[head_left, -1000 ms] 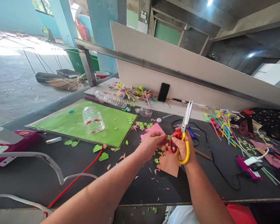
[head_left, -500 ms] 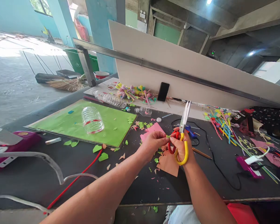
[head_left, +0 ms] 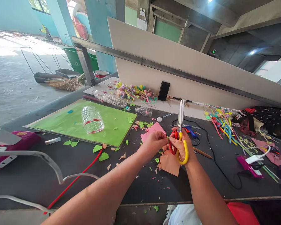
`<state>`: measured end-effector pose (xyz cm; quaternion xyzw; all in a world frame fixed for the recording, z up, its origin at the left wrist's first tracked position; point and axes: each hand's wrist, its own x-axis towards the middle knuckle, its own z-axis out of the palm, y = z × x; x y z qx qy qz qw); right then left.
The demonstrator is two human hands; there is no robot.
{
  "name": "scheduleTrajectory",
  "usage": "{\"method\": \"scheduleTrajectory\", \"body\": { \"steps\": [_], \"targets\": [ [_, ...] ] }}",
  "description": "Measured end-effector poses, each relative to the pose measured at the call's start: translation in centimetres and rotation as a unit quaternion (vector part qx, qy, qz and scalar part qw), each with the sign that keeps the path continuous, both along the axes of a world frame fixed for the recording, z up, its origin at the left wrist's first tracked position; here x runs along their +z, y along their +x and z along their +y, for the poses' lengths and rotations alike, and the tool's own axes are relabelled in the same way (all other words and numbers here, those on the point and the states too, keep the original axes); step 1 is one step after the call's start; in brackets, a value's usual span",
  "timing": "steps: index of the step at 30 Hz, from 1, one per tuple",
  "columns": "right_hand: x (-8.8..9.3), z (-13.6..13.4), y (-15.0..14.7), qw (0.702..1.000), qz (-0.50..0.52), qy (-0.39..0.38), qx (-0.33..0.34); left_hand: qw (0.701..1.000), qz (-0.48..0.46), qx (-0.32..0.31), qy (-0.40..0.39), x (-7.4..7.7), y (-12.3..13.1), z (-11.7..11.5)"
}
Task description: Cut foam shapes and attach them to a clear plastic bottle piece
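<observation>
My right hand [head_left: 183, 146] grips scissors [head_left: 179, 131] with red and yellow handles, their blades pointing up and closed. My left hand [head_left: 153, 141] pinches a tiny green paper scrap [head_left: 168, 137] right against the scissor handles. Both hands hover over the dark table [head_left: 84, 168]. Under them lie a pink paper sheet [head_left: 152, 130] and a salmon paper piece [head_left: 170, 163], with coloured paper cuttings scattered around.
A green sheet [head_left: 67, 123] with a clear plastic bottle [head_left: 92, 119] lies to the left. A red cord [head_left: 75, 179], a white stick [head_left: 52, 140] and a pink case [head_left: 16, 143] sit nearer left. A phone [head_left: 164, 91] leans on the back board. Coloured straws [head_left: 222, 125], cables and a pink tool [head_left: 249, 167] fill the right.
The scissor blades, slightly apart a second ago, have closed and swung more upright. Both hands stayed together, drifting slightly left.
</observation>
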<state>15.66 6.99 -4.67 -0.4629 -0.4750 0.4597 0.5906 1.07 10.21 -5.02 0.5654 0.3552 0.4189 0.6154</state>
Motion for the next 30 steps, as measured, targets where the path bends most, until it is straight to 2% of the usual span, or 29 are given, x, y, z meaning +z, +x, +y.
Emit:
{"method": "scheduleTrajectory", "body": {
  "steps": [4, 10, 15, 23, 30],
  "targets": [
    [-0.01, 0.1, 0.03, 1.0, 0.014, 0.006, -0.018, 1.0, -0.02, 0.0, -0.005, 0.05, 0.16, -0.01],
    [0.17, 0.16, 0.27, 0.995, 0.07, 0.028, -0.058, 0.984, -0.14, -0.03, -0.108, 0.67, 0.14, -0.31],
    [0.27, 0.16, 0.1, 0.995, 0.067, 0.031, -0.069, 0.978, -0.145, -0.047, -0.145, 0.54, 0.24, -0.42],
    [0.3, 0.04, -0.13, 0.996, 0.06, 0.028, -0.063, 0.979, -0.151, -0.047, -0.126, -0.04, 0.49, -0.35],
    [-0.15, -0.01, -0.14, 0.997, 0.065, 0.032, -0.034, 0.985, -0.142, -0.024, -0.098, 0.09, 0.58, -0.43]
  ]
}}
